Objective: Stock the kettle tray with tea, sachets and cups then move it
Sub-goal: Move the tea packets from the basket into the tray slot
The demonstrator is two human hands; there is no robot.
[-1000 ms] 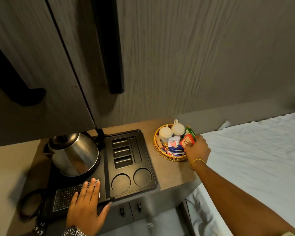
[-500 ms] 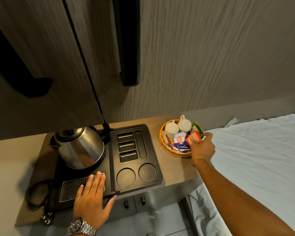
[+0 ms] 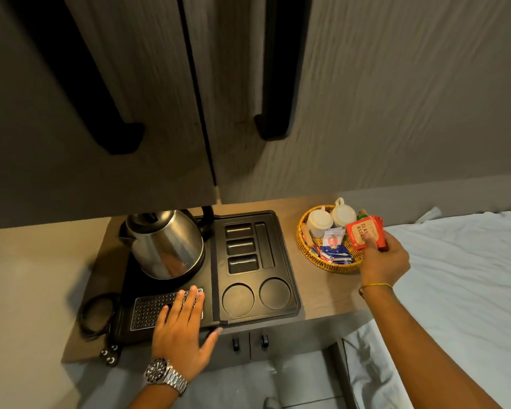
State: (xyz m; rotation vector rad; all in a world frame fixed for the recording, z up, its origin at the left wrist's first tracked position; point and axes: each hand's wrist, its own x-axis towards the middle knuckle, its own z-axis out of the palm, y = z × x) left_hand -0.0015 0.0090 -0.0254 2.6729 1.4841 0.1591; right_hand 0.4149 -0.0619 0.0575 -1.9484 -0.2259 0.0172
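A black kettle tray [image 3: 278, 270] lies on the wooden counter, with a steel kettle [image 3: 165, 243] at its back left. Its slots and two round cup wells hold nothing. My left hand [image 3: 183, 329] rests flat on the tray's perforated drip grid [image 3: 148, 308]. Right of the tray stands a wicker basket [image 3: 307, 249] holding two white cups [image 3: 319, 222], blue and white sachets [image 3: 334, 249] and a green packet. My right hand [image 3: 384, 261] holds a stack of red tea packets [image 3: 363, 234], lifted just above the basket's right rim.
Dark cabinet doors with black handles [image 3: 275, 125] hang above the counter. A coiled black cord and plug [image 3: 98, 317] lie left of the tray. A bed with white sheets [image 3: 460, 290] adjoins the counter on the right. Small drawers [image 3: 248, 343] sit under the counter edge.
My right hand has closed on the red tea packets and raised them out of the basket. My left hand stays on the drip grid. The camera tilted, shifting the view.
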